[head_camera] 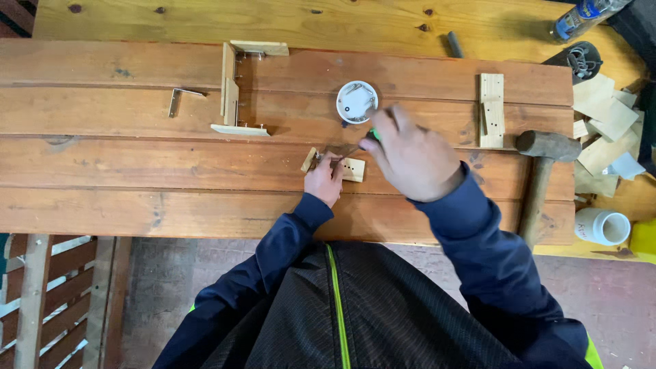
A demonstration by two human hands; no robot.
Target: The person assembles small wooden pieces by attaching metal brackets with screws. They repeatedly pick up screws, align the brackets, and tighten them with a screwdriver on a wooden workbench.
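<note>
1. The bench [137,205] is built of long reddish-brown planks running left to right, with a paler knotted board along its far edge
2. The person leans over the near edge in a dark blue jacket with a bright green zip line down the middle
3. A hammer [540,171] with a heavy dull head and a wooden handle lies at the right end of the bench, head away from the person
4. A pale wooden frame piece [232,89] with small cross-pieces and screws stands on the far left half of the bench, and a small metal bracket [179,97] lies just left of it
5. A short pale wood strip [491,109] with a smaller block on it lies upright near the hammer head; loose pale offcuts [605,123] are heaped beyond the right end
6. The right hand [410,154] is closed around a screwdriver [365,139] with a green handle; only a bit of the handle shows past the fingers, and the shaft slants down-left toward the small block
7. The left hand [324,179] rests on the bench with its fingers pinching the small pale wood block [339,166], holding it flat
8. That block lies near the middle of the bench, just in front of the person, with small dark holes on its right part
9. A round white container [357,102] sits just beyond the right hand; its contents are too small to tell
</note>
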